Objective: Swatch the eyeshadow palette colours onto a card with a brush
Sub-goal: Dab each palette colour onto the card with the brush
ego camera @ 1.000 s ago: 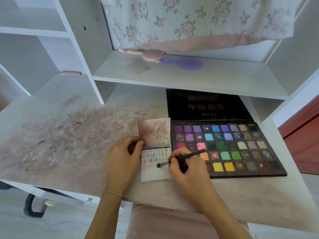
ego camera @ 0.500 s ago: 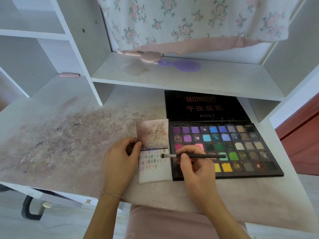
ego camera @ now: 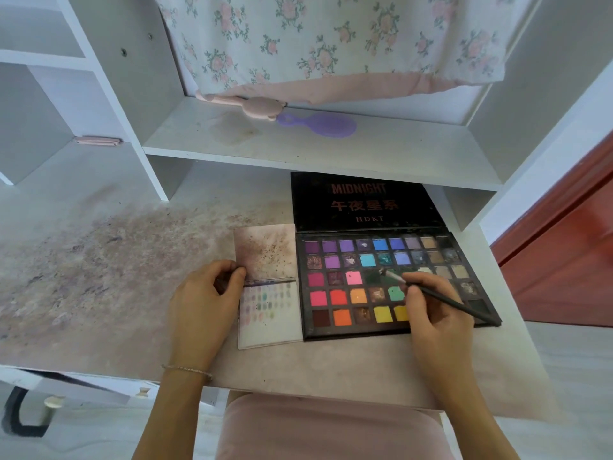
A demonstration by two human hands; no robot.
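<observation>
An open black eyeshadow palette with several rows of coloured pans lies on the desk, lid propped against the back. Left of it lies a white card with several small pastel swatches, and a stained sheet above it. My left hand rests on the desk, its fingertips curled against the card's upper left edge. My right hand grips a thin dark brush over the palette, with the brush tip on a dark green pan in the third row.
A stained desk top spreads to the left. The shelf above the palette carries a purple hairbrush and a pink object. Floral fabric hangs behind. A red-brown door stands at right.
My right hand moved the brush from the card rightward over the palette, and the tip now touches a dark green pan. The left hand stayed at the card.
</observation>
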